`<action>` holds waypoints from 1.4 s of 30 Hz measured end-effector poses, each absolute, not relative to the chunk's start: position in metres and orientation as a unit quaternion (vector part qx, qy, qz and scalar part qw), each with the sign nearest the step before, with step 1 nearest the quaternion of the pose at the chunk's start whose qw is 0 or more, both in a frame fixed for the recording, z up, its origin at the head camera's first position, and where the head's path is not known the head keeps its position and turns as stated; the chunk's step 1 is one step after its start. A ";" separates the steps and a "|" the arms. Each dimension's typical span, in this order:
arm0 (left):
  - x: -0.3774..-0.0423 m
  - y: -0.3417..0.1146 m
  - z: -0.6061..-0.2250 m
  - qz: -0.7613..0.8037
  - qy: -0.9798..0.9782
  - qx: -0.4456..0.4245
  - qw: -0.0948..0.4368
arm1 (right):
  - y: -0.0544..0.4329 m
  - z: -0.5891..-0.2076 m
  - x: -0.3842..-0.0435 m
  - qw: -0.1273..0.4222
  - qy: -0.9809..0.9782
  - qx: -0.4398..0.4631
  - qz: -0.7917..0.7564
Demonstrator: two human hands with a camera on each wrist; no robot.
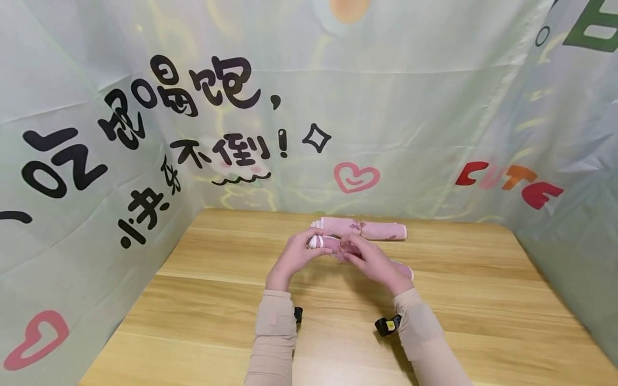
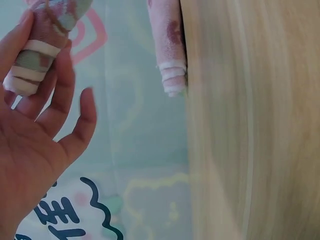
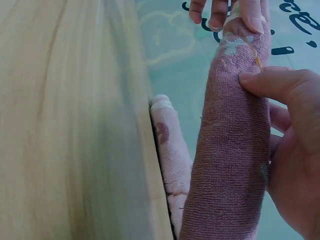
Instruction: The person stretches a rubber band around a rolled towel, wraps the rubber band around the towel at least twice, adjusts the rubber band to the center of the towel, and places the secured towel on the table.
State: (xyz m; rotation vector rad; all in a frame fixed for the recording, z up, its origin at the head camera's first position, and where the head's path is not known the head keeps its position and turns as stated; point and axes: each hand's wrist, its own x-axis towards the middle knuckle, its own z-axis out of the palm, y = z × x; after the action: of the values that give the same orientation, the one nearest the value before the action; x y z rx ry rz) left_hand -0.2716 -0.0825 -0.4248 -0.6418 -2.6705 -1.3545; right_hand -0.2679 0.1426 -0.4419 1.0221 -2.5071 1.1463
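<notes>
Both hands hold a rolled pink towel [image 1: 333,245] just above the wooden table [image 1: 217,300]. My left hand [image 1: 309,247] grips its white-striped left end [image 2: 35,60], with the fingers [image 3: 220,10] wrapped over the tip. Around the roll's middle [image 3: 232,150] is my right hand [image 1: 359,256], the thumb [image 3: 267,82] pressed on top and the other fingers underneath. A second rolled pink towel [image 1: 359,229] lies on the table just behind the held one; it also shows in the wrist views [image 2: 170,45] [image 3: 170,150].
A pale green printed cloth backdrop [image 1: 410,118] closes in the table on the left, back and right. Bare wood [image 1: 483,300] lies on either side of the hands and in front of them. Both arms wear beige sleeves [image 1: 275,338].
</notes>
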 end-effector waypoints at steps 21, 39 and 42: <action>-0.275 -0.080 -0.429 -0.422 -0.889 -0.145 0.103 | 0.119 -0.447 -0.262 0.258 -0.835 0.373 0.310; -0.270 -0.075 -0.428 -0.331 -0.922 -0.125 0.160 | 0.115 -0.449 -0.258 0.239 -0.876 0.370 0.194; -0.270 -0.079 -0.427 -0.339 -0.920 -0.103 0.166 | 0.120 -0.449 -0.259 0.238 -0.866 0.392 0.199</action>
State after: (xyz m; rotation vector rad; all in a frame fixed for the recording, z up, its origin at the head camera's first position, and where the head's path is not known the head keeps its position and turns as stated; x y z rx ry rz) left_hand -0.2697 -0.0795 -0.4269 -0.2934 -2.6203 -0.9659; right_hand -0.2594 0.1200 -0.4486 1.0735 -2.3741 0.5454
